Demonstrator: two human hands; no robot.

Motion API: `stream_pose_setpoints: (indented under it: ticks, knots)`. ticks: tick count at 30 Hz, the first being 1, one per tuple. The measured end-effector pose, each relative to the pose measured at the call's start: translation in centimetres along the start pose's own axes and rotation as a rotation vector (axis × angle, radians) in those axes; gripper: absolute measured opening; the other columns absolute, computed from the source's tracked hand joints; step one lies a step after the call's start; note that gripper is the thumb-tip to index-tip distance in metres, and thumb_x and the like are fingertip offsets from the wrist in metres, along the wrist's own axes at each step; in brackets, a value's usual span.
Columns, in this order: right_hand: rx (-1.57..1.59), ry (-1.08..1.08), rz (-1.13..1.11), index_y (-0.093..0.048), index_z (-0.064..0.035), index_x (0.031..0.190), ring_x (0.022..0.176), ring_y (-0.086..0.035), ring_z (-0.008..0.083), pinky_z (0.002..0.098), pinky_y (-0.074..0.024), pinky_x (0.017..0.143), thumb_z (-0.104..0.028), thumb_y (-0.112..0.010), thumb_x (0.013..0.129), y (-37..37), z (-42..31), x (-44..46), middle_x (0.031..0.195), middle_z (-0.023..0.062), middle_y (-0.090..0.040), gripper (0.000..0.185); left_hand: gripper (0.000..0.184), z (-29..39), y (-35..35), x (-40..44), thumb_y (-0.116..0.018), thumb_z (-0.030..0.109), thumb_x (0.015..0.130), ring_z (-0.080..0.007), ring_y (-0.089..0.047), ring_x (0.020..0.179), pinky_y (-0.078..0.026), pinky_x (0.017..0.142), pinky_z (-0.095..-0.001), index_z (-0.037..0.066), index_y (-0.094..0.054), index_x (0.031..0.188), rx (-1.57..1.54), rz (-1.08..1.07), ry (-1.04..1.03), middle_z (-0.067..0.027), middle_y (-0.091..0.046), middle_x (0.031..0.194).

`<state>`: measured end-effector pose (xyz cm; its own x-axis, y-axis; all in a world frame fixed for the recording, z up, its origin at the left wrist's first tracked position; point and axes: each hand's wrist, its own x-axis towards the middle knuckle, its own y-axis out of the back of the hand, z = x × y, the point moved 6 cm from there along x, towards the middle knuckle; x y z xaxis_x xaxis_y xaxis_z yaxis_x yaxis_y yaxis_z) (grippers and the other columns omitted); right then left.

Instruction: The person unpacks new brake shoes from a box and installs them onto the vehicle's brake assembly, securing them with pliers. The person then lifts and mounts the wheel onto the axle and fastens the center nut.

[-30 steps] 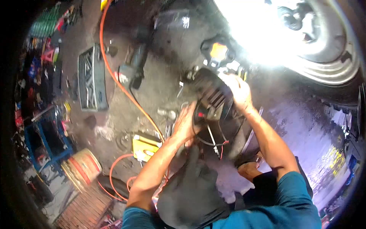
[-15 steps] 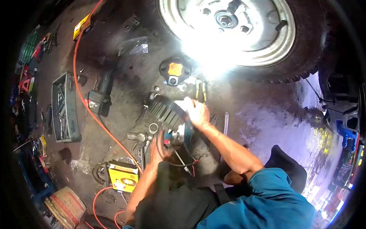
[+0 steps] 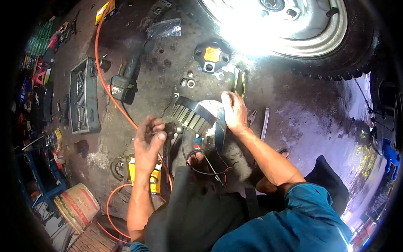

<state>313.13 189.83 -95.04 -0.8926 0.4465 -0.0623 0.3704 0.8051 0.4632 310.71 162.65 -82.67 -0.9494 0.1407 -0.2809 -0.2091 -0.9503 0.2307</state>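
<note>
My right hand (image 3: pixel 235 111) grips the right side of a round, ribbed dark part (image 3: pixel 191 115) with a bright face, held tilted above the floor between my knees. Thin dark wires (image 3: pixel 205 171) hang from beneath it, ending near a bare foot. My left hand (image 3: pixel 147 143) is raised to the left of the part, apart from it, with fingers loosely curled, spread and empty. Just behind that hand, a hammer (image 3: pixel 178 131) lies partly hidden. Beyond the part are several loose nuts (image 3: pixel 191 84), a black hub cap (image 3: pixel 212 55) with an orange centre, and yellow-black pliers (image 3: pixel 240 82).
A tyred wheel (image 3: pixel 312 48) stands at the upper right under strong glare. To the left are a cordless impact wrench (image 3: pixel 124 84), a metal tray (image 3: pixel 93 110) of sockets and an orange hose (image 3: pixel 99 50). A yellow box (image 3: pixel 154 178) sits beside my left forearm.
My left hand has let go of the ribbed part's underside and moved up and left, its fingers parting. My right hand still holds the part. The view has shifted, sliding the surroundings up and right.
</note>
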Motion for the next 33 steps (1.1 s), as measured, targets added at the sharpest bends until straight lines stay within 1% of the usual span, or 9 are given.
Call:
stream_pose_setpoints:
  ticks: [1, 4, 10, 11, 15, 20, 22, 27, 33]
  knots:
    - [0.014, 0.001, 0.013, -0.064, -0.0025, 0.107, 0.102, -0.058, 0.0353, 0.0418, -0.0446, 0.090, -0.041, -0.049, 0.095, 0.4, -0.2, 0.2, 0.105, 0.0179, -0.064, 0.043, 0.071, 2.3, -0.6, 0.1, -0.076, 0.035, 0.075, -0.0242, -0.061, 0.102, -0.050, 0.085, -0.0371, -0.004, -0.049, 0.128, 0.031, -0.029, -0.072, -0.0162, -0.060, 0.117]
    - [-0.091, -0.002, 0.031, -0.063, -0.0010, 0.106, 0.103, -0.059, 0.0332, 0.0394, -0.0443, 0.091, -0.035, -0.051, 0.095, 0.3, -0.4, 0.0, 0.105, 0.0178, -0.064, 0.038, 0.086, 8.9, -4.8, 0.9, -0.081, 0.038, 0.068, -0.0330, -0.058, 0.108, -0.049, 0.088, -0.0428, -0.001, -0.042, 0.134, 0.798, -0.094, -0.422, -0.0223, -0.054, 0.125]
    - [-0.130, 0.197, 0.161, -0.062, -0.0032, 0.106, 0.102, -0.056, 0.0346, 0.0442, -0.0435, 0.090, -0.030, -0.062, 0.085, -1.2, -2.9, -1.5, 0.106, 0.0191, -0.061, 0.034, 0.092, 9.6, -9.1, 2.2, -0.083, 0.034, 0.064, -0.0407, -0.055, 0.111, -0.047, 0.092, -0.0470, 0.005, -0.037, 0.138, 1.046, -0.151, -0.218, -0.0224, -0.053, 0.126]
    - [-0.094, 0.220, 0.166, -0.061, -0.0044, 0.109, 0.104, -0.056, 0.0338, 0.0447, -0.0431, 0.090, -0.028, -0.064, 0.082, -1.5, -3.0, -1.8, 0.107, 0.0172, -0.061, 0.036, 0.089, 9.1, -8.7, 2.2, -0.083, 0.038, 0.064, -0.0427, -0.053, 0.113, -0.047, 0.091, -0.0467, 0.002, -0.041, 0.133, 0.977, -0.144, -0.207, -0.0269, -0.049, 0.126]
    - [-0.142, 0.216, 0.085, -0.064, -0.0043, 0.104, 0.101, -0.057, 0.0342, 0.0417, -0.0450, 0.090, -0.022, -0.070, 0.076, -2.4, -2.9, -1.9, 0.106, 0.0151, -0.063, 0.034, 0.081, 7.6, -7.4, 1.5, -0.088, 0.032, 0.058, -0.0415, -0.054, 0.108, -0.047, 0.088, -0.0473, 0.004, -0.047, 0.121, 0.738, -0.080, -0.356, -0.0215, -0.051, 0.121]
    - [-0.149, 0.172, 0.034, -0.065, -0.0051, 0.098, 0.097, -0.058, 0.0348, 0.0416, -0.0455, 0.088, -0.026, -0.067, 0.078, -2.9, -1.8, -1.5, 0.101, 0.0136, -0.065, 0.029, 0.078, 6.9, -7.0, 1.3, -0.087, 0.033, 0.059, -0.0412, -0.052, 0.110, -0.046, 0.090, -0.0476, 0.005, -0.048, 0.121, 0.678, -0.106, -0.580, -0.0216, -0.052, 0.120]
    - [-0.170, 0.254, 0.050, -0.064, -0.0104, 0.099, 0.092, -0.058, 0.0327, 0.0444, -0.0466, 0.079, -0.026, -0.063, 0.076, -2.7, -2.2, -1.5, 0.100, 0.0113, -0.063, 0.028, 0.074, 6.4, -6.8, 1.0, -0.087, 0.031, 0.060, -0.0403, -0.052, 0.110, -0.046, 0.090, -0.0464, 0.005, -0.051, 0.119, 0.642, -0.073, -0.620, -0.0214, -0.052, 0.119]
    - [-0.137, 0.187, 0.082, -0.065, -0.0133, 0.098, 0.094, -0.058, 0.0292, 0.0393, -0.0449, 0.081, -0.028, -0.065, 0.076, -2.8, -2.1, -1.7, 0.100, 0.0060, -0.064, 0.027, 0.061, 5.9, -6.1, 1.2, -0.081, 0.018, 0.064, -0.0364, -0.053, 0.108, -0.045, 0.091, -0.0432, 0.001, -0.055, 0.116, 0.433, -0.036, -0.622, -0.0182, -0.055, 0.113]
    - [-0.124, 0.100, 0.035, -0.068, -0.0089, 0.097, 0.096, -0.060, 0.0287, 0.0374, -0.0465, 0.086, -0.029, -0.070, 0.076, -2.6, -2.5, -1.6, 0.102, 0.0076, -0.066, 0.030, 0.055, 6.6, -6.1, 0.9, -0.079, 0.020, 0.065, -0.0353, -0.050, 0.109, -0.042, 0.094, -0.0436, 0.002, -0.057, 0.112, 0.443, -0.029, -0.762, -0.0160, -0.057, 0.112]
